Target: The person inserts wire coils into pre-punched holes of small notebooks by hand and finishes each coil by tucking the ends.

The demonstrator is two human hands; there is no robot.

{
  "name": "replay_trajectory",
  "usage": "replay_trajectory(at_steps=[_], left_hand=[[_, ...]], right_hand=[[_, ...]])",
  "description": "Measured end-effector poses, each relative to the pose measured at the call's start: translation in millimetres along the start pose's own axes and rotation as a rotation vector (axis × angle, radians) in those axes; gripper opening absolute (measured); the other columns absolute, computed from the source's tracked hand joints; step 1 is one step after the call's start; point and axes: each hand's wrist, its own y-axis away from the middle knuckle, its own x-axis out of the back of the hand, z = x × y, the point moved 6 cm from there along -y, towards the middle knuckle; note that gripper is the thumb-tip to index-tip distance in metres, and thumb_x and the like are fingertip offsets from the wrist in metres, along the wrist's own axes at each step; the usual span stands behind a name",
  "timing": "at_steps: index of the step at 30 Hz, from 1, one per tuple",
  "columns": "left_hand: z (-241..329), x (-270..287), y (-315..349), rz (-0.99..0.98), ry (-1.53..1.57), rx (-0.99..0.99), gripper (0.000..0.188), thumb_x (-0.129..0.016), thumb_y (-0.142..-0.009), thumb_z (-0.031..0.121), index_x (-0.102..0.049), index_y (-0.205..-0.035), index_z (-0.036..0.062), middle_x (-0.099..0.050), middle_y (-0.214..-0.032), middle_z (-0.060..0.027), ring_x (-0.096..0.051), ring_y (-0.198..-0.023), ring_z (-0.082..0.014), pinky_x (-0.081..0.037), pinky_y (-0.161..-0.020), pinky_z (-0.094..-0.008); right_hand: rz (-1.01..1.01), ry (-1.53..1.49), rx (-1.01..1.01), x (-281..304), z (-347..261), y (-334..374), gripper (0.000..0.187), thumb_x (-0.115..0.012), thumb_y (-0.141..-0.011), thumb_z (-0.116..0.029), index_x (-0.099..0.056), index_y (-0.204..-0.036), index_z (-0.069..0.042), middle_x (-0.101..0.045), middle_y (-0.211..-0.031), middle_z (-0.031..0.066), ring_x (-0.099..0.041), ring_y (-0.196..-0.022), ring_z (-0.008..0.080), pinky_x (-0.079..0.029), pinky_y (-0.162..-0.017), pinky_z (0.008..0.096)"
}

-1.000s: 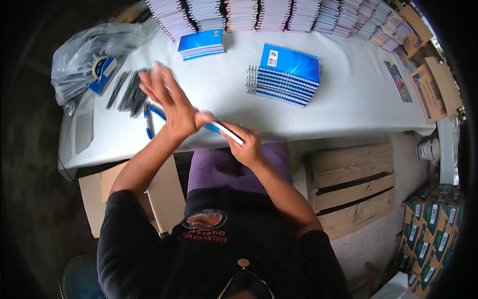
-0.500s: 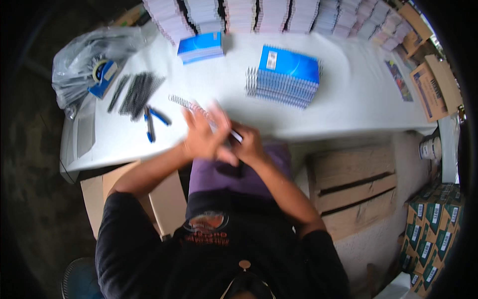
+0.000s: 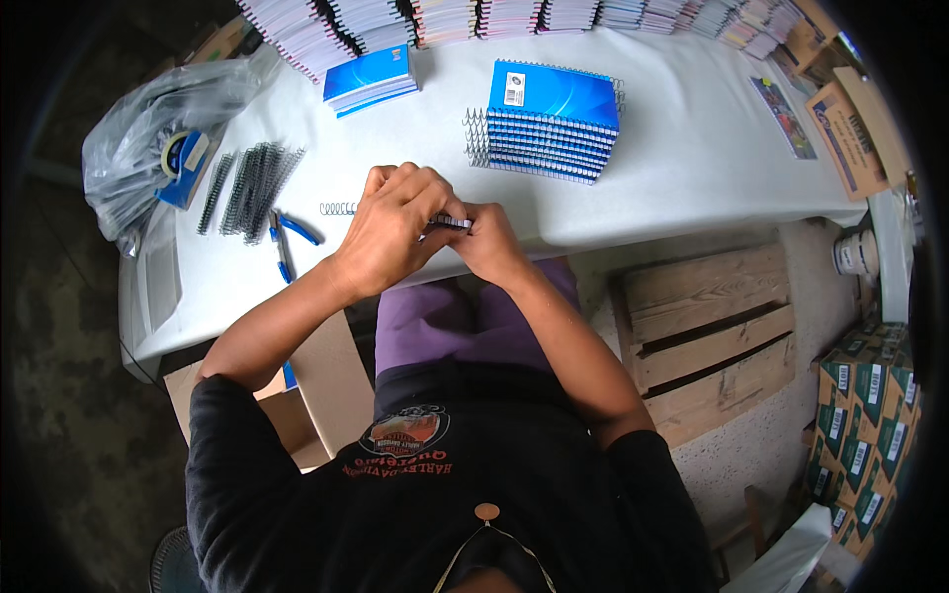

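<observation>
Both hands meet over the table's front edge, around a small notebook (image 3: 451,223) seen nearly edge-on and mostly covered by fingers. My right hand (image 3: 492,244) is closed on its right end. My left hand (image 3: 395,225) is curled over the left part, with the fingers bent down at the notebook's bound edge. A thin wire spiral coil (image 3: 337,209) sticks out to the left from behind my left hand; its other end is hidden. Left of the hands lie a heap of dark spiral coils (image 3: 255,190) and blue-handled pliers (image 3: 285,242).
A stack of blue spiral notebooks (image 3: 554,124) stands beyond the hands, with a smaller blue stack (image 3: 369,79) left of it. Rows of bound pads (image 3: 445,22) line the back. A plastic bag (image 3: 124,138) and tape dispenser (image 3: 184,170) sit far left. Below is an open carton (image 3: 336,395).
My left hand, blurred with fingers spread before, has curled down onto the notebook and coil. The right hand keeps its hold. The whole view has shifted slightly.
</observation>
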Motion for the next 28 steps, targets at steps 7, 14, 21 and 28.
replay_trajectory(at_steps=[7, 14, 21, 28], left_hand=[[5.3, 8.6, -13.8, -0.208, -0.018, 0.035, 0.024, -0.072, -0.071, 0.021, -0.065, -0.092, 0.012, -0.062, -0.087, -0.0027, -0.056, -0.088, -0.0191, -0.032, -0.083, -0.0326], [12.2, 6.0, -8.6, -0.078, -0.157, -0.118, 0.021, -0.071, -0.071, 0.019, -0.064, -0.089, 0.0118, -0.063, -0.088, -0.0015, -0.057, -0.087, -0.0182, -0.034, -0.085, -0.0338], [20.4, 28.5, -25.5, 0.048, -0.278, -0.075, 0.049, -0.077, -0.063, 0.033, -0.06, -0.104, 0.0117, -0.06, -0.105, -0.0067, -0.053, -0.1, -0.0227, -0.034, -0.092, -0.037], [-13.7, 57.4, -53.7, 0.886, 0.497, 0.247, 0.089, -0.079, -0.068, 0.041, -0.033, -0.133, 0.0022, -0.043, -0.126, -0.0216, -0.044, -0.114, -0.0291, -0.03, -0.101, -0.0387]], right_hand=[[-0.018, 0.044, -0.116, -5.6, 18.5, -2.6, 0.021, -0.069, -0.078, -0.011, -0.065, -0.092, 0.003, -0.063, -0.068, 0.013, -0.058, -0.061, 0.0119, -0.045, -0.058, 0.0308], [-0.043, 0.106, -0.143, -3.6, 11.6, -0.9, 0.014, -0.062, -0.078, -0.007, -0.063, -0.084, 0.006, -0.062, -0.069, 0.0196, -0.062, -0.062, 0.0213, -0.046, -0.059, 0.0339], [0.132, -0.087, 0.183, 15.8, -30.3, 5.3, 0.023, -0.058, -0.082, -0.007, -0.053, -0.102, 0.003, -0.059, -0.096, 0.0179, -0.059, -0.086, 0.0198, -0.045, -0.075, 0.0324], [0.72, -0.584, 0.547, 112.2, -100.6, -24.0, 0.039, -0.058, -0.09, -0.024, -0.036, -0.116, -0.004, -0.049, -0.104, 0.0104, -0.049, -0.095, 0.0188, -0.039, -0.089, 0.0298]])
